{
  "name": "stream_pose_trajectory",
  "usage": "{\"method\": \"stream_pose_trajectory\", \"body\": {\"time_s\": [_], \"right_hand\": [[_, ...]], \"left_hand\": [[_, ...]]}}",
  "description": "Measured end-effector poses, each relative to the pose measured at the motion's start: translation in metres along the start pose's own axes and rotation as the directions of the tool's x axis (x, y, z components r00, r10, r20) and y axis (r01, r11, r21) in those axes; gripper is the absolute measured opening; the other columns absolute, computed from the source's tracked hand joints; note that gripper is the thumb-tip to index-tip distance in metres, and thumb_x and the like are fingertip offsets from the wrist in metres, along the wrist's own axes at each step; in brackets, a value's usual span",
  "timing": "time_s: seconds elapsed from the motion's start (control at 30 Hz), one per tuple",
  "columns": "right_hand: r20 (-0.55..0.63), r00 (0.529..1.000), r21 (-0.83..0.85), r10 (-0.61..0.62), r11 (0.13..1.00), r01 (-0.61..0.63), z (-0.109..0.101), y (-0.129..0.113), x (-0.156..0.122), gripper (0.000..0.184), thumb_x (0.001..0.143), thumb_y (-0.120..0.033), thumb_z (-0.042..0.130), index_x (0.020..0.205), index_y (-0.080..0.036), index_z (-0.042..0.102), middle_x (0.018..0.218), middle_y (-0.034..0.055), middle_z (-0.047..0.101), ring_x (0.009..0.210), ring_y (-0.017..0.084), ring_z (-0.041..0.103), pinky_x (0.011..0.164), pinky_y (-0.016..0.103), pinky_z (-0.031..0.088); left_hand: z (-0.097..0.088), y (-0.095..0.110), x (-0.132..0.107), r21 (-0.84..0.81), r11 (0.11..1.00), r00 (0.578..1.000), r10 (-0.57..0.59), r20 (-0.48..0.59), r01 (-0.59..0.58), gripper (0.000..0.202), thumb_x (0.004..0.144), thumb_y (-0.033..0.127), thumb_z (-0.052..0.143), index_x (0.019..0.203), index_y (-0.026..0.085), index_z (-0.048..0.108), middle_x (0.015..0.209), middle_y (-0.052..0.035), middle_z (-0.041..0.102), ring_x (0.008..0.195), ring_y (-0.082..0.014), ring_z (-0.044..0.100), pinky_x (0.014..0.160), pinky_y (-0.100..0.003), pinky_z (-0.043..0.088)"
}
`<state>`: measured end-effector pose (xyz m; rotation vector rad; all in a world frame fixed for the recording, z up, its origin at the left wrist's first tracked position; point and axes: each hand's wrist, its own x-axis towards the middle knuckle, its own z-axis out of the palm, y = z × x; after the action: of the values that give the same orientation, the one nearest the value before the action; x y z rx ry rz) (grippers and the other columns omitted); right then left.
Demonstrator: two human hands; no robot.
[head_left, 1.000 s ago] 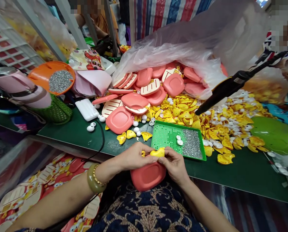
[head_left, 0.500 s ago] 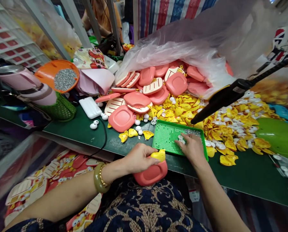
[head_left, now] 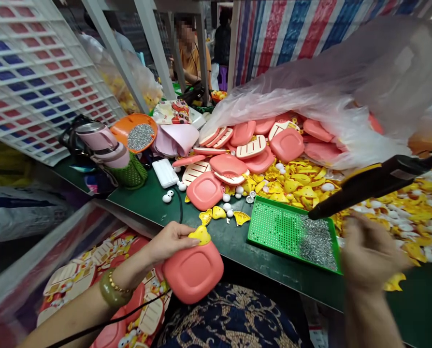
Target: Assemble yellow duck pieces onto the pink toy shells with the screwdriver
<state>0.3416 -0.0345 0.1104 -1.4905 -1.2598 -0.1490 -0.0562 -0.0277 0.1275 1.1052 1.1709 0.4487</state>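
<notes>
Left hand (head_left: pixel 170 243) pinches yellow piece (head_left: pixel 201 236) topping coral board (head_left: pixel 193 271); right hand (head_left: pixel 373 253) blurred, can't tell grip, right of green tray (head_left: pixel 274 229), board well leftward.

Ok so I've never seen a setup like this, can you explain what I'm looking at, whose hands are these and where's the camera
There's no machine arm here: these are a person's own bare hands. The view comes from a camera worn on that person's head, looking forward and down. The left hand holds a coral piece, gripping it at the end with a yellow part. The right hand is blurred, to the right of a green tray; I can't tell whether it holds anything. Small silvery bits lie in the tray. The dark green table also bears flat coral pieces and a heap of yellow and white parts.
</notes>
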Motion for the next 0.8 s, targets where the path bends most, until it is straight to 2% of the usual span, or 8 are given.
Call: {"method": "stream_pose_trajectory", "body": {"time_s": [0.07,0.17,0.3,0.43,0.53,0.63,0.7,0.8], "right_hand": [[0.304,0.942,0.184,-0.144,0.979,0.090,0.043,-0.041,-0.021,0.016,0.083,-0.025,0.059,0.092,-0.019,0.071,0.083,0.0078,0.071,0.074,0.019,0.065,0.071,0.034,0.052],[0.743,0.657,0.099,-0.128,0.992,0.080,0.110,-0.084,-0.038,0.022,0.086,-0.020,0.050,0.092,-0.018,0.072,0.089,0.0095,0.073,0.084,0.020,0.067,0.078,0.033,0.051],[0.904,0.428,-0.056,-0.008,0.989,0.137,0.170,-0.104,-0.043,0.020,0.080,-0.023,0.058,0.091,-0.015,0.072,0.092,0.0157,0.072,0.090,0.028,0.066,0.080,0.038,0.049],[0.908,0.419,-0.071,0.026,0.993,0.092,0.183,-0.103,-0.040,0.024,0.075,-0.017,0.060,0.096,-0.013,0.070,0.092,0.0158,0.070,0.088,0.028,0.065,0.078,0.038,0.048],[0.840,0.538,0.046,0.070,0.979,-0.198,0.157,-0.102,-0.026,0.035,0.088,-0.026,0.046,0.118,-0.017,0.060,0.100,0.0108,0.068,0.085,0.019,0.063,0.075,0.033,0.049],[0.776,0.595,0.402,0.210,0.561,-0.724,0.109,-0.109,-0.013,0.030,0.083,-0.040,0.056,0.106,-0.021,0.062,0.089,0.0044,0.068,0.069,0.013,0.060,0.061,0.026,0.048],[0.781,0.568,0.487,0.259,0.314,-0.815,0.078,-0.117,-0.011,0.026,0.073,-0.042,0.070,0.087,-0.021,0.064,0.076,0.0009,0.066,0.060,0.010,0.055,0.053,0.021,0.044],[0.775,0.560,0.479,0.293,0.304,-0.823,0.049,-0.124,-0.021,0.026,0.065,-0.039,0.077,0.074,-0.019,0.064,0.065,-0.0013,0.062,0.053,0.007,0.050,0.049,0.018,0.042]], "left_hand": [[-0.002,-0.007,-0.004,-0.034,0.999,1.000,-0.018,-0.021,0.017,0.039,0.065,0.042,0.074,0.086,0.010,0.073,0.076,-0.0060,0.071,0.068,-0.0179,0.061,0.064,-0.027,0.048],[0.002,-0.010,-0.006,-0.014,1.000,1.000,0.002,-0.023,-0.002,0.039,0.066,0.043,0.073,0.085,0.009,0.073,0.074,-0.0057,0.070,0.064,-0.0164,0.060,0.062,-0.025,0.047],[0.013,-0.004,-0.004,0.039,0.997,0.998,0.064,0.007,-0.064,0.038,0.070,0.042,0.069,0.089,0.009,0.072,0.075,-0.0039,0.069,0.063,-0.0153,0.059,0.060,-0.023,0.046],[0.028,0.015,-0.003,0.191,0.963,0.981,0.192,0.013,-0.191,0.031,0.074,0.035,0.063,0.087,0.008,0.071,0.075,-0.0034,0.069,0.063,-0.0149,0.059,0.057,-0.022,0.046],[0.039,0.037,-0.006,0.418,0.823,0.913,0.405,0.041,-0.384,0.024,0.080,0.030,0.057,0.084,0.010,0.070,0.075,-0.0039,0.070,0.064,-0.0145,0.061,0.059,-0.022,0.048],[0.052,0.058,-0.011,0.701,0.438,0.730,0.661,0.173,-0.563,0.025,0.086,0.025,0.053,0.098,0.008,0.067,0.078,-0.0084,0.071,0.066,-0.0169,0.065,0.062,-0.026,0.052],[0.061,0.066,-0.011,0.801,0.130,0.586,0.751,0.305,-0.584,0.030,0.088,0.021,0.051,0.109,0.003,0.061,0.086,-0.0142,0.071,0.073,-0.0207,0.068,0.065,-0.031,0.055],[0.075,0.069,-0.005,0.835,-0.178,0.473,0.754,0.456,-0.521,0.032,0.087,0.012,0.045,0.114,-0.003,0.055,0.101,-0.0216,0.068,0.089,-0.0251,0.068,0.074,-0.036,0.058]]}}
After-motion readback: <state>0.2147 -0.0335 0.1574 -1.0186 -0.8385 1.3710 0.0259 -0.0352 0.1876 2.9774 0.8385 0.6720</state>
